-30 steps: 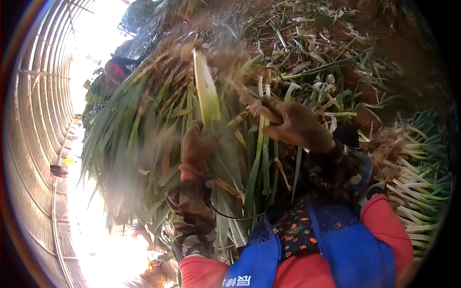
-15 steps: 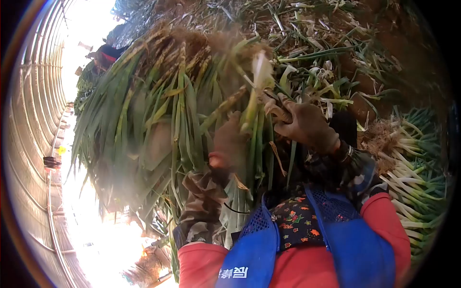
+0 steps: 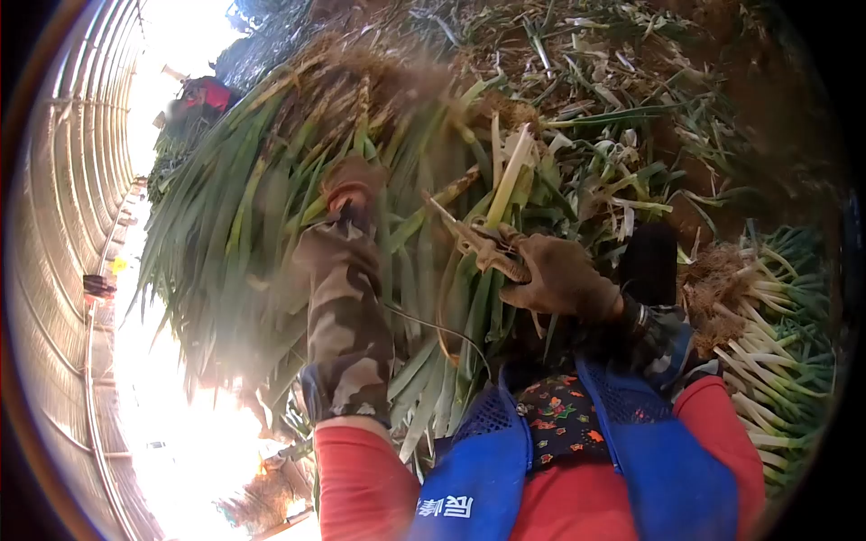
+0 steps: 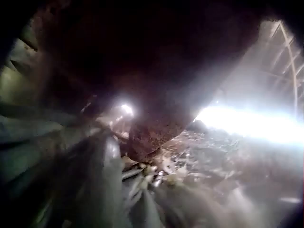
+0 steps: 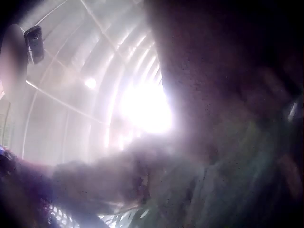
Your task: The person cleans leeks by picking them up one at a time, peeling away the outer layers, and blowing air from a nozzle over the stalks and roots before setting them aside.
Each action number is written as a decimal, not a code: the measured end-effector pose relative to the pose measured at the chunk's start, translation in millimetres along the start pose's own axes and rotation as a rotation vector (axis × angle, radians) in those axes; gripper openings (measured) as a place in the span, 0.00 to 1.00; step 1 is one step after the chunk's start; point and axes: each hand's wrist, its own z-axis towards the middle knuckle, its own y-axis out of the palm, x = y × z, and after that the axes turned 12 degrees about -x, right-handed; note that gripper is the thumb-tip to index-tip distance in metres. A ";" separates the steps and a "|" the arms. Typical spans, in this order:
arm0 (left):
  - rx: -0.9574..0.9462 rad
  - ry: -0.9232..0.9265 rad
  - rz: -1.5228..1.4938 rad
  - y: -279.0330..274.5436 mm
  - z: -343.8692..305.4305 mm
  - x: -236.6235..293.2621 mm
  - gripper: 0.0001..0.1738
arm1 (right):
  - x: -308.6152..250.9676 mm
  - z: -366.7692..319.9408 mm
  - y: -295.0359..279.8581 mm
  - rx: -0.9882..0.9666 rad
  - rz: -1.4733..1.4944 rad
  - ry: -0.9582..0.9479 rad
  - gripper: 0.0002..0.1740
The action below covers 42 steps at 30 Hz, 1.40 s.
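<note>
In the head view, the gloved left hand is over the upper part of a big pile of long green-leaved stalks, near their brown root ends; its fingers are blurred and their grip is unclear. The gloved right hand curls round a metal tool with a thin nozzle, which points up and left. Just beyond the tool, a pale peeled stalk slants with its white end upward. The left wrist view has the dark glove above leaves; the right wrist view is mostly dark and hazy.
Cleaned white-and-green stalks lie in a row at the right, roots inward. Loose leaf scraps cover the soil beyond. A thin hose loops near the lap. Another person in red is at upper left, beside the ribbed greenhouse wall.
The left hand has left the pale stalk near the tool and moved left and up over the pile. The right hand has stayed nearby, still gripping the tool, now slightly lower.
</note>
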 end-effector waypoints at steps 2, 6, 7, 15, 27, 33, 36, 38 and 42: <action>-0.091 -0.092 0.006 7.4 22.6 4.0 0.27 | 3.7 -3.0 -2.7 0.009 -0.005 0.013 0.50; -0.107 -0.040 -0.038 20.3 49.1 -15.6 0.32 | 13.6 0.1 -5.0 0.071 -0.027 0.004 0.50; -0.110 0.028 -0.076 20.4 47.0 -21.7 0.34 | 12.7 1.9 -6.1 0.086 -0.026 -0.008 0.49; -0.247 0.139 -0.065 21.7 -48.4 -17.6 0.36 | -10.8 44.1 -1.0 0.068 -0.042 -0.096 0.46; -0.459 0.242 -0.728 45.3 -66.7 -21.3 0.21 | -3.3 42.1 18.4 0.050 -0.153 -0.099 0.31; -0.384 0.232 -0.552 56.6 -83.9 -21.5 0.20 | -8.5 34.2 -2.4 -0.014 -0.171 -0.007 0.37; -0.292 0.214 -0.485 52.4 -108.1 -17.3 0.19 | -17.4 20.3 2.7 -0.058 -0.122 -0.077 0.44; -0.259 0.187 -0.492 61.2 -114.1 -22.8 0.20 | -11.8 22.6 15.8 0.002 -0.111 -0.096 0.44; -0.226 0.207 -0.591 69.0 -123.8 -31.0 0.22 | -0.4 37.1 15.8 0.075 -0.189 -0.065 0.48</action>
